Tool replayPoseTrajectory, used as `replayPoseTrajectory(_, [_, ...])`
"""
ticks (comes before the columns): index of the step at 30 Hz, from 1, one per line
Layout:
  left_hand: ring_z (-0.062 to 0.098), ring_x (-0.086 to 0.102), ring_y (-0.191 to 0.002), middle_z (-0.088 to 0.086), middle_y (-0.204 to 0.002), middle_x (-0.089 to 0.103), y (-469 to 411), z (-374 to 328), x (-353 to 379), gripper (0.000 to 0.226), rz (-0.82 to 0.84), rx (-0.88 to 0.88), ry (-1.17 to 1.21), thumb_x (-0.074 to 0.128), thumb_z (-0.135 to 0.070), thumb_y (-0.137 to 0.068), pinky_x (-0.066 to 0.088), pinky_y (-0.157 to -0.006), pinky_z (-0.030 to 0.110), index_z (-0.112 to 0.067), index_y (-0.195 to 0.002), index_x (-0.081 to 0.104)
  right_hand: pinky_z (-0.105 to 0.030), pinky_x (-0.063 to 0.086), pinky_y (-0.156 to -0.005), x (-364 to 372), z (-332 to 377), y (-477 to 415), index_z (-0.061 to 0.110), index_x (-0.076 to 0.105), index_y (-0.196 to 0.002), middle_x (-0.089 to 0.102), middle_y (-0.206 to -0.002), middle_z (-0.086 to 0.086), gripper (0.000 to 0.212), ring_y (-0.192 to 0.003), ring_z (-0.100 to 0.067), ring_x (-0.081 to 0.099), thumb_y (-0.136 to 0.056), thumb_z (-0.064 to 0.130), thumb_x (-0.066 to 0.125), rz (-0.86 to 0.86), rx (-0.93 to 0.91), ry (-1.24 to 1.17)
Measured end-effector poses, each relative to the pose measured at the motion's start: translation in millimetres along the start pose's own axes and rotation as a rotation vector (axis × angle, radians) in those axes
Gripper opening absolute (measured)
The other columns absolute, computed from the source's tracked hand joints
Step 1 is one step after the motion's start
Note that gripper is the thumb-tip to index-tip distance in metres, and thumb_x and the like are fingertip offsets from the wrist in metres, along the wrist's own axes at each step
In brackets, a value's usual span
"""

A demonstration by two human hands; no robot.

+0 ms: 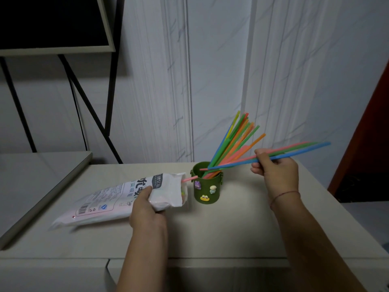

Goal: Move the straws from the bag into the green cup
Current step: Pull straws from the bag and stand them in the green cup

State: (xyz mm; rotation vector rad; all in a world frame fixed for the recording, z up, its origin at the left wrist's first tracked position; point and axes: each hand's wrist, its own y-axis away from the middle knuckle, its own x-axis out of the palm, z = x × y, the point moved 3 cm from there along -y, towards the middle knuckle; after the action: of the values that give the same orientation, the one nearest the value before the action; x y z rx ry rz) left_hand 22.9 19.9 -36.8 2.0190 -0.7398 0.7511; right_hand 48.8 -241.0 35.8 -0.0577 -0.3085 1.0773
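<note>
A white printed straw bag (117,199) lies on the table with its open mouth toward the cup; my left hand (147,209) grips it near the mouth. One pink straw (189,178) sticks out of the bag toward the cup. The green cup (207,187), with small figure stickers, stands upright right of the bag and holds several coloured straws (235,140) leaning up and right. My right hand (275,167) is right of the cup, pinching a few straws (303,149), pink, green and blue, held almost level with their left ends over the cup's rim.
The pale table (221,232) reaches to a front edge near me. A raised grey shelf (37,175) borders it on the left, with a black metal frame (92,110) and a dark board above. The white panelled wall stands behind; a dark red edge (370,133) rises at the right.
</note>
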Motion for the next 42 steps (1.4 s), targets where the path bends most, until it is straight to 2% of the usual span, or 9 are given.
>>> replayPoseTrajectory(6, [0.026,0.064,-0.112,0.009,-0.127,0.064,1,2,0,0.053,-0.009,0.003,-0.003,0.060,0.005,-0.082,0.051,-0.095,0.046,-0.010,-0.133,0.052,-0.025,0.057,-0.061,16,-8,1,0.006,0.066,-0.085,0.063,-0.061,-0.004,0.016,-0.045,-0.006,0.061,-0.087,0.021,0.063,0.088,-0.050,0.183])
replayPoseTrajectory(11, [0.020,0.067,-0.086,0.009,-0.125,0.065,3,4,1,0.053,-0.005,-0.008,-0.015,0.061,0.004,-0.082,0.059,-0.062,0.036,-0.011,-0.132,0.052,-0.029,0.054,-0.066,38,-25,7,0.003,0.066,-0.088,0.065,-0.064,-0.004,0.017,-0.053,-0.012,0.063,-0.088,0.020,0.061,0.221,0.010,0.276])
replayPoseTrajectory(15, [0.020,0.067,-0.088,0.008,-0.125,0.065,7,5,1,0.053,-0.012,-0.008,-0.018,0.061,0.004,-0.081,0.058,-0.074,0.038,-0.011,-0.132,0.053,-0.030,0.056,-0.069,48,-35,10,0.003,0.067,-0.092,0.066,-0.066,-0.005,0.018,-0.058,-0.015,0.064,-0.088,0.020,0.061,0.271,0.055,0.292])
replayPoseTrajectory(19, [0.018,0.066,-0.083,0.008,-0.123,0.065,8,7,2,0.045,-0.010,-0.011,-0.025,0.062,0.004,-0.081,0.058,-0.060,0.035,-0.012,-0.122,0.056,-0.019,0.054,-0.062,53,-42,12,0.003,0.066,-0.095,0.067,-0.069,-0.005,0.016,-0.059,-0.013,0.065,-0.089,0.017,0.060,0.315,0.097,0.275])
replayPoseTrajectory(24, [0.020,0.067,-0.087,0.009,-0.125,0.065,10,7,3,0.049,-0.009,-0.011,-0.015,0.061,0.005,-0.081,0.057,-0.076,0.039,-0.012,-0.127,0.054,-0.022,0.059,-0.063,48,-37,10,0.002,0.063,-0.092,0.068,-0.073,-0.011,0.010,-0.059,-0.015,0.067,-0.084,0.007,0.065,0.278,0.107,0.109])
replayPoseTrajectory(27, [0.020,0.066,-0.089,0.009,-0.125,0.065,10,7,4,0.052,0.003,-0.010,-0.021,0.061,0.004,-0.082,0.059,-0.072,0.037,-0.010,-0.131,0.053,-0.021,0.058,-0.059,40,-28,6,0.007,0.061,-0.086,0.067,-0.071,-0.011,0.005,-0.053,-0.012,0.067,-0.085,0.002,0.062,0.218,0.062,0.020])
replayPoseTrajectory(36, [0.026,0.065,-0.110,0.009,-0.126,0.064,14,8,6,0.052,0.019,-0.012,-0.048,0.061,0.004,-0.082,0.054,-0.089,0.045,-0.010,-0.131,0.053,-0.023,0.056,-0.057,41,-31,12,0.012,0.060,-0.073,0.063,-0.064,-0.008,0.013,-0.053,-0.013,0.062,-0.084,0.007,0.065,0.242,0.044,0.107])
replayPoseTrajectory(39, [0.024,0.066,-0.102,0.009,-0.124,0.065,15,7,7,0.051,0.033,-0.006,-0.064,0.062,0.003,-0.081,0.054,-0.082,0.041,-0.009,-0.130,0.055,-0.024,0.051,-0.051,40,-37,12,0.007,0.061,-0.078,0.062,-0.063,-0.010,0.007,-0.050,-0.014,0.058,-0.082,0.009,0.067,0.279,0.134,0.203])
replayPoseTrajectory(42, [0.026,0.065,-0.108,0.009,-0.124,0.066,16,7,7,0.050,0.059,0.010,-0.090,0.064,0.002,-0.080,0.053,-0.091,0.047,-0.009,-0.129,0.056,-0.019,0.045,-0.039,39,-44,21,0.004,0.059,-0.077,0.057,-0.061,-0.012,0.010,-0.041,-0.013,0.055,-0.085,0.007,0.062,0.392,0.321,0.289])
